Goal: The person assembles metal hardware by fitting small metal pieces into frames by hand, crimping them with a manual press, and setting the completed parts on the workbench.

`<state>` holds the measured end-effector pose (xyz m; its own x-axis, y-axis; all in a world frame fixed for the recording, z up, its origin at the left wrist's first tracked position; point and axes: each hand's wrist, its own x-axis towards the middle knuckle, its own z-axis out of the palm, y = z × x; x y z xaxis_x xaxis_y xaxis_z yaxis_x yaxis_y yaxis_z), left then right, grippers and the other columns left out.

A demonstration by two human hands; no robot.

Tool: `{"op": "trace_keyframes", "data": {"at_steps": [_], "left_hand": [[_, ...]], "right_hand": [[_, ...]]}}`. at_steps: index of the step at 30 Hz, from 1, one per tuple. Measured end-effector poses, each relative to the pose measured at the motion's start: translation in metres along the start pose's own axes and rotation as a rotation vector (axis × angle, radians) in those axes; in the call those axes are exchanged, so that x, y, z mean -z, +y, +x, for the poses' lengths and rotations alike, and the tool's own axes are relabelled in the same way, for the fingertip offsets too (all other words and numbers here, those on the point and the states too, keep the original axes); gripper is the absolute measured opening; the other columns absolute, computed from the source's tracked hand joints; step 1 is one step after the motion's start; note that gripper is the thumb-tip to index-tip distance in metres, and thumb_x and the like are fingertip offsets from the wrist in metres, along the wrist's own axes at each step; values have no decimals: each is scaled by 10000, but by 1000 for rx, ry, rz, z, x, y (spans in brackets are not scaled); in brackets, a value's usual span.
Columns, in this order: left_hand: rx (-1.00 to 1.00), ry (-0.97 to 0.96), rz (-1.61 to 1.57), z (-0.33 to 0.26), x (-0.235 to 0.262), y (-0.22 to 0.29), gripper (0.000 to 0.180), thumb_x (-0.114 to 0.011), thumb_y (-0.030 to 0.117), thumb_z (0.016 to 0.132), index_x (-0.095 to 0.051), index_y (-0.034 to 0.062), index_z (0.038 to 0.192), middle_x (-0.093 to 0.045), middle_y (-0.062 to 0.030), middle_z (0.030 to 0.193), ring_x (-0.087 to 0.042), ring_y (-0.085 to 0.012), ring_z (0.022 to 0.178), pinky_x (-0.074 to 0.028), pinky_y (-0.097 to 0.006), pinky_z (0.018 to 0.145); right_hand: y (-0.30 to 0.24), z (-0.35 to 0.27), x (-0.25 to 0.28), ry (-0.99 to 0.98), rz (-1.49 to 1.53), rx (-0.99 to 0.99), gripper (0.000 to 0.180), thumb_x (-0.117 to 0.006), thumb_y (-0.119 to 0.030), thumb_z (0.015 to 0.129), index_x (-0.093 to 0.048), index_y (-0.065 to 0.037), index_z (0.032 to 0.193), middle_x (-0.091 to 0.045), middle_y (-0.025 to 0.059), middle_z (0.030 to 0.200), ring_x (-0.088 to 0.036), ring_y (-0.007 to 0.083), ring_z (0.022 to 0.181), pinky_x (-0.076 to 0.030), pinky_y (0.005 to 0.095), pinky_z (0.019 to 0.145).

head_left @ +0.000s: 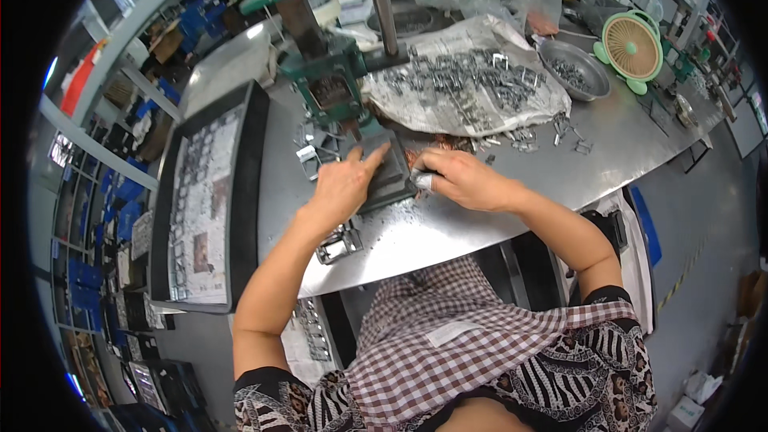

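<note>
A green hand-operated press (324,84) stands on the metal table, its ram above a dark base block (388,166). My left hand (342,186) reaches to that block with two fingers stretched out and apart, their tips just below the ram. Whether a small part lies under those fingertips is hidden. At the block's right side, my right hand (462,179) is closed, with thumb and forefinger bent together and a whitish wrap at the thumb. What it pinches, if anything, cannot be made out. Small metal frames (310,158) lie left of the press, and more metal frames (339,245) sit near the front edge.
A pile of metal pieces (488,80) covers a white sack (416,112) behind my right hand. Farther right stand a metal bowl (596,84) of small parts and a green fan (632,44). A black tray (244,192) of parts is at the left.
</note>
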<state>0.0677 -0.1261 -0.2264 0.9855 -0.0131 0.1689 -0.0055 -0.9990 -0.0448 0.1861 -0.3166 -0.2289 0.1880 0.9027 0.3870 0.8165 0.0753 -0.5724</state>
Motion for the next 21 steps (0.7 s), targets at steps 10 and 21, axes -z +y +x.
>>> {"op": "trace_keyframes", "data": {"at_steps": [10,21], "left_hand": [[205,194,-289,-5,-13,-3,351,-658,199,739,-518,20,1006,-591,-156,945,-590,-354,758,-462,-406,612],[232,203,-502,0,-14,-11,320,-644,254,749,-568,-13,908,-580,-169,909,-576,-359,790,-452,-427,653]], "right_hand": [[13,57,-35,225,184,-17,190,-515,-133,810,-536,7,937,-561,180,898,-538,345,875,-417,395,759],[18,67,-37,135,78,-62,204,-502,-85,785,-489,11,964,-543,185,918,-532,366,875,-416,428,756]]}}
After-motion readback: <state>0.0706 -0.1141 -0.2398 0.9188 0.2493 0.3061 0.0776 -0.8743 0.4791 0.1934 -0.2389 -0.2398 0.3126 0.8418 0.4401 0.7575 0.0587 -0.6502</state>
